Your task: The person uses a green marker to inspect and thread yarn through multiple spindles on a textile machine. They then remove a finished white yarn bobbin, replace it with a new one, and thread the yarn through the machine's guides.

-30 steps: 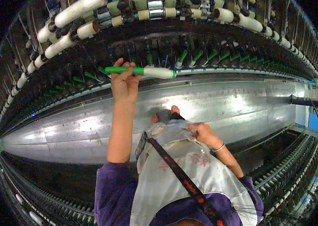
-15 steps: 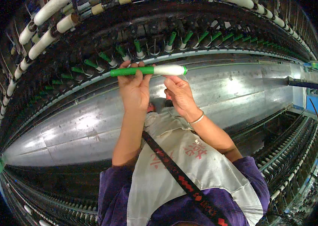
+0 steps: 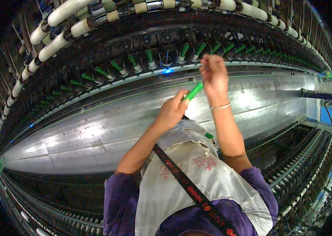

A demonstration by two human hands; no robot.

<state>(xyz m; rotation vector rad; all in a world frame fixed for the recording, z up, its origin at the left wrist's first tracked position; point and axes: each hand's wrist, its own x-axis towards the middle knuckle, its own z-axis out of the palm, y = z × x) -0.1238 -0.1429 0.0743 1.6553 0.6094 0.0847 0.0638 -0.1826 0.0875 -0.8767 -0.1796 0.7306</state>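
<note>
My left hand [image 3: 172, 109] is closed round a green spinning bobbin [image 3: 194, 91], held at a slant over the metal panel. Its green end points up to the right; the lower part is hidden in my hand, so I cannot tell whether yarn is on it. Just above and right of that end, my right hand [image 3: 214, 72] is raised in front of the bobbin row, its fingers curled and blurred. Whether it holds anything I cannot make out. Another green tube end [image 3: 209, 135] sticks out at my white apron [image 3: 185, 153].
Green bobbins [image 3: 149, 59] stand along the spindle rail, with one bare spindle [image 3: 167, 59] among them and a blue light [image 3: 168, 71] below it. White rollers [image 3: 54, 46] run above. A smooth metal panel [image 3: 91, 129] lies below the rail; another machine row [image 3: 303, 157] is behind at right.
Both hands were together on a green bobbin with white yarn; now they are apart. My right hand has risen to the right. A blue light and a green end at my apron now show.
</note>
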